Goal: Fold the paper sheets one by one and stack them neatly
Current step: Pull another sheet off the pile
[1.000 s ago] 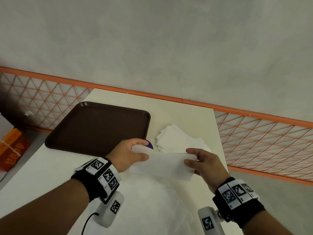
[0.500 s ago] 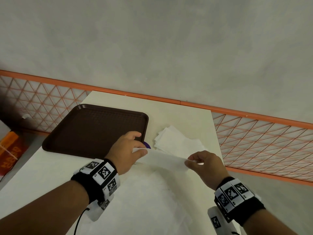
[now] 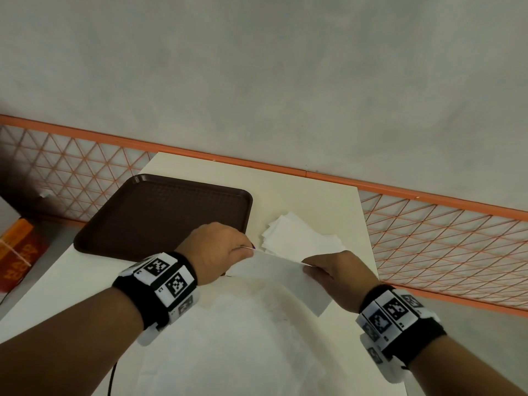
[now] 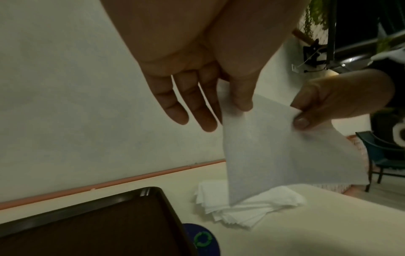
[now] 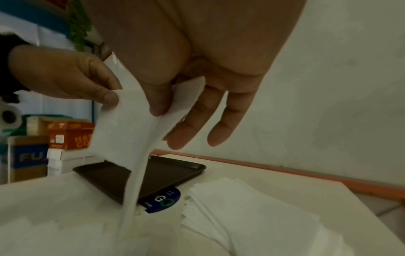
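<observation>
A thin white paper sheet [image 3: 281, 277] hangs in the air between both hands, folded over so that its two layers droop toward the table. My left hand [image 3: 217, 250] pinches its left top corner between thumb and forefinger. The right top corner is pinched the same way by my right hand [image 3: 335, 270]. In the left wrist view the sheet [image 4: 263, 147] hangs from both pinches with the other fingers spread. A pile of folded white sheets [image 3: 297, 238] lies on the table just beyond the hands. Flat unfolded sheets [image 3: 228, 338] cover the table below my wrists.
A dark brown tray [image 3: 160, 212] sits on the cream table [image 3: 300, 195] at the back left. A small blue disc [image 5: 162, 199] lies by the tray's near corner. An orange lattice fence [image 3: 443, 247] runs behind the table, and boxes [image 3: 20, 252] stand at far left.
The sheet's held edge has been lifted and drawn slightly toward me, so it now hangs down from both pinches. Both hands kept their grip.
</observation>
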The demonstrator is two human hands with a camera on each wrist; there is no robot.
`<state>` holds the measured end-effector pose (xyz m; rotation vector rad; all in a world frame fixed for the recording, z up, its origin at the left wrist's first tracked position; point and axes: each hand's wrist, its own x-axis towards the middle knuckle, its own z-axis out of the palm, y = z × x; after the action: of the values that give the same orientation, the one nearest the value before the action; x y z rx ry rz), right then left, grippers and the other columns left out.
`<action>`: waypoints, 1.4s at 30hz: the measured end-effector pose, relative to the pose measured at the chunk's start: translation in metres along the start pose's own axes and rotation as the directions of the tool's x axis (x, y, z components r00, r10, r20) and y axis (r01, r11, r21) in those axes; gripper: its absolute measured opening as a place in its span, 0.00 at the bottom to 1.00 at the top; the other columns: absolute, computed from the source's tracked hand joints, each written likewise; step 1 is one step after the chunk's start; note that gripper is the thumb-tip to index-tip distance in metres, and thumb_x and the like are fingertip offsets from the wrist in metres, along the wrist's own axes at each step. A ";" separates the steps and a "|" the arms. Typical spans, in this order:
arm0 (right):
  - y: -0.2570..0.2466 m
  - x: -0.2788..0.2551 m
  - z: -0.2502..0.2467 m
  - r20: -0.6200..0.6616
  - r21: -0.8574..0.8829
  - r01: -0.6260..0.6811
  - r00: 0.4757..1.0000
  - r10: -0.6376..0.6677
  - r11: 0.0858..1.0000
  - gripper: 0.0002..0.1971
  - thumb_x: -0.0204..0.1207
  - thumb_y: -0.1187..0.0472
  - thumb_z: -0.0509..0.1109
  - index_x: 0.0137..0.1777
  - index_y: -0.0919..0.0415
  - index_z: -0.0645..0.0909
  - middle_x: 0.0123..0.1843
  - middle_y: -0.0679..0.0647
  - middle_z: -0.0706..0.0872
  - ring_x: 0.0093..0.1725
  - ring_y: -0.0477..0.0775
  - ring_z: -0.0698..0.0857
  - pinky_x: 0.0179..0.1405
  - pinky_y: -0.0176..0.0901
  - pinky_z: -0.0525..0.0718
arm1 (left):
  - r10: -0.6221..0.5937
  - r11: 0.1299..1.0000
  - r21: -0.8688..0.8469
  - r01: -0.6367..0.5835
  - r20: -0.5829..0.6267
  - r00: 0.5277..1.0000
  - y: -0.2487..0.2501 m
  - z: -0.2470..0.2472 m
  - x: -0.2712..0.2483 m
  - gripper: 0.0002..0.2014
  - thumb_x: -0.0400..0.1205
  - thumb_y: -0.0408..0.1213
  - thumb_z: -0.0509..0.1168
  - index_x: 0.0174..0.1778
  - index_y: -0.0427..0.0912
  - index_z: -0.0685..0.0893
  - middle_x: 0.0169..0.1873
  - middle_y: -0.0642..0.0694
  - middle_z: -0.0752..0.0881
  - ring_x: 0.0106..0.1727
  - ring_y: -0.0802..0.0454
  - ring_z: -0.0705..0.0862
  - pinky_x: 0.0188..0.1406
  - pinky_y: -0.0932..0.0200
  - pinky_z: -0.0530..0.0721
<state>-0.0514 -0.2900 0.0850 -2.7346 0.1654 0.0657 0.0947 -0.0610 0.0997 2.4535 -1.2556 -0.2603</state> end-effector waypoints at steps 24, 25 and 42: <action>0.032 -0.010 0.013 0.042 0.905 -0.277 0.814 0.579 0.324 0.01 0.72 0.65 0.77 0.41 0.62 0.90 0.39 0.61 0.92 0.35 0.57 0.87 0.40 0.48 0.85 | -0.479 0.678 -0.639 0.363 -0.009 0.878 0.009 0.033 0.017 0.04 0.81 0.37 0.68 0.43 0.44 0.88 0.30 0.48 0.88 0.25 0.59 0.82 0.28 0.66 0.80; 0.039 -0.006 0.014 0.032 0.903 -0.288 0.785 0.619 0.319 0.02 0.72 0.64 0.78 0.43 0.63 0.90 0.39 0.62 0.92 0.35 0.58 0.87 0.41 0.51 0.86 | -0.502 0.689 -0.610 0.391 -0.013 0.865 0.006 0.038 0.017 0.04 0.82 0.37 0.68 0.42 0.45 0.88 0.30 0.49 0.89 0.25 0.60 0.82 0.29 0.65 0.80; 0.104 0.108 0.043 -0.001 0.555 -0.609 0.680 0.733 0.566 0.06 0.74 0.58 0.71 0.47 0.59 0.87 0.44 0.58 0.88 0.45 0.61 0.84 0.46 0.45 0.80 | -0.426 0.899 0.304 0.315 0.438 0.792 -0.028 0.111 0.025 0.28 0.78 0.46 0.70 0.73 0.47 0.71 0.67 0.47 0.75 0.68 0.45 0.78 0.66 0.49 0.78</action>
<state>0.0415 -0.3796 -0.0022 -1.9692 1.1421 -0.0816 0.0940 -0.0933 -0.0128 2.9349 -0.9908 -0.9671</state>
